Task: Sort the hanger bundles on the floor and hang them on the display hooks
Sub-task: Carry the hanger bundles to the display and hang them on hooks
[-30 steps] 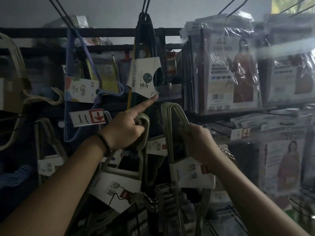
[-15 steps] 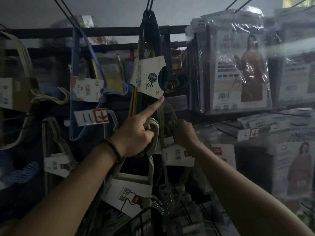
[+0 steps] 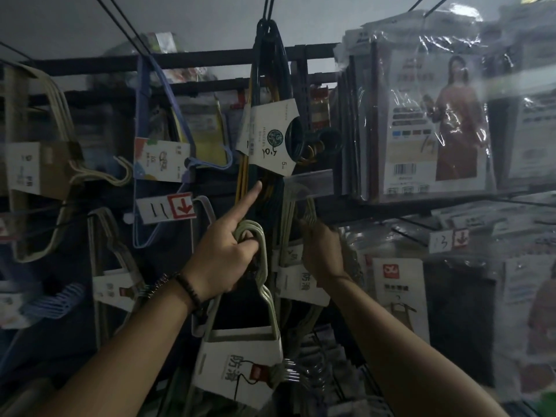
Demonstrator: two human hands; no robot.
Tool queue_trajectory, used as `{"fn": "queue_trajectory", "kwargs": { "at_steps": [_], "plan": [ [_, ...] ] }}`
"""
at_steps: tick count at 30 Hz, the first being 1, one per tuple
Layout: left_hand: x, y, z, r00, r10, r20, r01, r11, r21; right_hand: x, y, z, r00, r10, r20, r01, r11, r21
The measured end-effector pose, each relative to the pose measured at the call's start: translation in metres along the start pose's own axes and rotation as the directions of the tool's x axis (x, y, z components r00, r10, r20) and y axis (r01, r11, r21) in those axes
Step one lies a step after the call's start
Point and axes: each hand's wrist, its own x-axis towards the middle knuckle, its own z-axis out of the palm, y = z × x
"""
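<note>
My left hand grips a bundle of pale green hangers at its curved top, with the index finger stretched up towards the dark hangers above. That bundle hangs down from my fist, its white card sleeve at the bottom. My right hand holds a second pale hanger bundle up against the rack, fingers curled round its top loop. This bundle's white label shows just below my wrist. The hook it hangs from is hidden in the dark.
A dark hanger bundle with a white card hangs from cords in the centre. Blue hangers and a price tag marked 11 hang at left, beige hangers further left. Plastic-wrapped packets fill the shelves at right.
My right hand lifted its bundle up and away to the rack, beside the dark hangers. My left hand kept its grip and stayed pointing upward.
</note>
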Motion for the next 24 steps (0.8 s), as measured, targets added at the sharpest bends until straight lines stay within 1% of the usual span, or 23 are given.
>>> {"fn": "queue_trajectory", "kwargs": {
  "at_steps": [4,7,8,11,13,17,20,21,22,24],
  "plan": [
    [-0.002,-0.001,0.0,1.0,-0.015,0.013,0.015,0.999,0.049,0.001,-0.016,0.003,0.984,0.172,-0.035,-0.174,0.983,-0.053],
    [-0.005,-0.002,-0.003,1.0,-0.03,0.009,0.029,0.996,0.083,0.009,-0.027,0.005,0.961,0.276,0.014,-0.273,0.956,-0.109],
    [-0.006,-0.002,-0.004,1.0,-0.027,-0.002,0.027,0.996,0.083,0.014,-0.028,0.006,0.958,0.284,0.044,-0.275,0.95,-0.145],
    [-0.009,-0.002,-0.008,0.999,-0.039,-0.031,0.042,0.996,0.077,0.035,-0.03,0.008,0.941,0.299,0.159,-0.235,0.915,-0.328],
    [-0.01,-0.005,-0.008,0.998,-0.059,-0.028,0.06,0.997,0.052,0.049,-0.024,0.014,0.917,0.327,0.23,-0.223,0.895,-0.386],
    [-0.01,-0.015,-0.004,0.988,-0.149,-0.041,0.15,0.989,0.004,0.07,-0.004,0.028,0.907,0.339,0.249,-0.187,0.856,-0.483],
    [-0.012,-0.021,0.003,0.977,-0.204,-0.057,0.202,0.979,-0.041,0.081,0.016,0.041,0.886,0.345,0.309,-0.086,0.778,-0.622],
    [-0.013,-0.022,0.005,0.975,-0.213,-0.055,0.21,0.976,-0.063,0.08,0.018,0.042,0.87,0.339,0.357,-0.028,0.759,-0.65],
    [-0.014,-0.023,0.008,0.974,-0.221,-0.053,0.216,0.973,-0.087,0.075,0.018,0.039,0.857,0.343,0.384,-0.017,0.764,-0.646],
    [-0.015,-0.025,0.011,0.971,-0.23,-0.058,0.221,0.966,-0.134,0.062,0.007,0.023,0.867,0.341,0.363,-0.054,0.788,-0.613]
  ]
}}
